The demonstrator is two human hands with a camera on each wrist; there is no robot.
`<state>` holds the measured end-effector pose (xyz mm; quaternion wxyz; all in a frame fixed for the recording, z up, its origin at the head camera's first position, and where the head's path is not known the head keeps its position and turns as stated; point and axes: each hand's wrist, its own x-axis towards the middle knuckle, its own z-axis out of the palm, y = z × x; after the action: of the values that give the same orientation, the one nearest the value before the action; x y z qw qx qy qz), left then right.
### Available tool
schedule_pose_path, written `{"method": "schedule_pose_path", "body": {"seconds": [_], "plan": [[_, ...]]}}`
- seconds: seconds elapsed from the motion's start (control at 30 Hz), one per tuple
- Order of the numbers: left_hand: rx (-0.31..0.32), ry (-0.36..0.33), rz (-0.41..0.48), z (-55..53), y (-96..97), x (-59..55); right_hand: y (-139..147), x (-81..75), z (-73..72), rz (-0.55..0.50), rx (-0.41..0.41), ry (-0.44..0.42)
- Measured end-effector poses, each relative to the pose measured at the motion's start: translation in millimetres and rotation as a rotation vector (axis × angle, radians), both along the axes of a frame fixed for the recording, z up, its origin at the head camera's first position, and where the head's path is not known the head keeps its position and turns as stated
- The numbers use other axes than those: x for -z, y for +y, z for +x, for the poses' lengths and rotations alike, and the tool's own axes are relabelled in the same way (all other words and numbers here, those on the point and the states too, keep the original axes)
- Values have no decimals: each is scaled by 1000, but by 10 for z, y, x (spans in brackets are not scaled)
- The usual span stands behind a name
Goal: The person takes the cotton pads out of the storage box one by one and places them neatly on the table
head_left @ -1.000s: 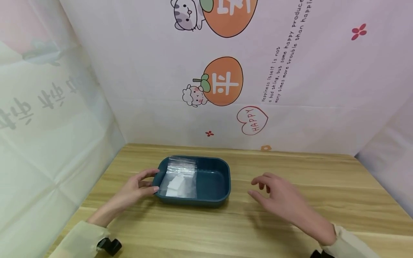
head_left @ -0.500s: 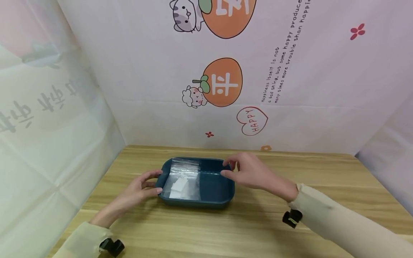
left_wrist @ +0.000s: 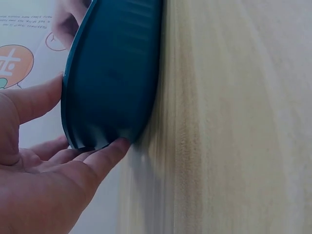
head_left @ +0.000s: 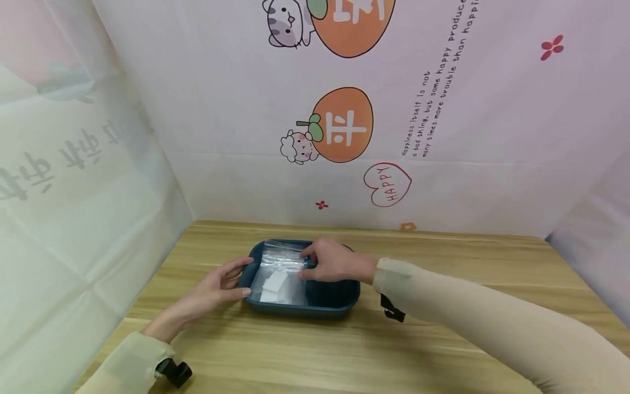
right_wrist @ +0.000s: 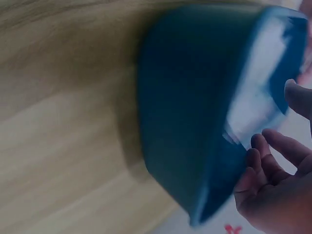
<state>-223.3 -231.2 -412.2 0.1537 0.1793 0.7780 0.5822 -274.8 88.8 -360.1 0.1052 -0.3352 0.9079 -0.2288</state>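
Note:
A dark blue rectangular tray (head_left: 305, 312) stands on the table, with a clear plastic zip bag (head_left: 295, 287) in its left part. White flat pieces (head_left: 273, 284) show inside the bag. My left hand (head_left: 216, 287) holds the tray's left end. In the left wrist view, its thumb (left_wrist: 41, 100) touches the rim while the fingers lie along the end wall. My right hand (head_left: 332, 262) reaches over the tray, thumb and fingers spread at the bag's right edge. The right wrist view shows a gap between thumb and fingers; whether they touch the bag I cannot tell.
The wooden table (head_left: 443, 262) extends to both sides of the tray. A printed white cloth (head_left: 236, 137) hangs behind it, and another cloth (head_left: 88, 208) hangs at the left. Small black cameras (head_left: 174, 372) sit on the wrists.
From the table's right side, my right hand has moved left, over the tray to the bag. The tray has shifted slightly right with my left hand still at its end.

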Motion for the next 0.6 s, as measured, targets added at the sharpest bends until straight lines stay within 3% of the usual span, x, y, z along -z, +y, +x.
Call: {"method": "schedule_pose_path", "body": {"seconds": [0.17, 0.3, 0.43, 0.6], "plan": [[-3, -5, -1, -5, 4, 19, -106, 171, -48, 27, -54, -53], [-1, -2, 7, 2, 2, 17, -156, 219, -101, 98, -70, -86], [9, -9, 22, -1, -2, 10, -187, 260, -139, 151, -68, -76], [13, -24, 26, -5, -2, 9, -212, 331, -173, 100, -114, -31]]}}
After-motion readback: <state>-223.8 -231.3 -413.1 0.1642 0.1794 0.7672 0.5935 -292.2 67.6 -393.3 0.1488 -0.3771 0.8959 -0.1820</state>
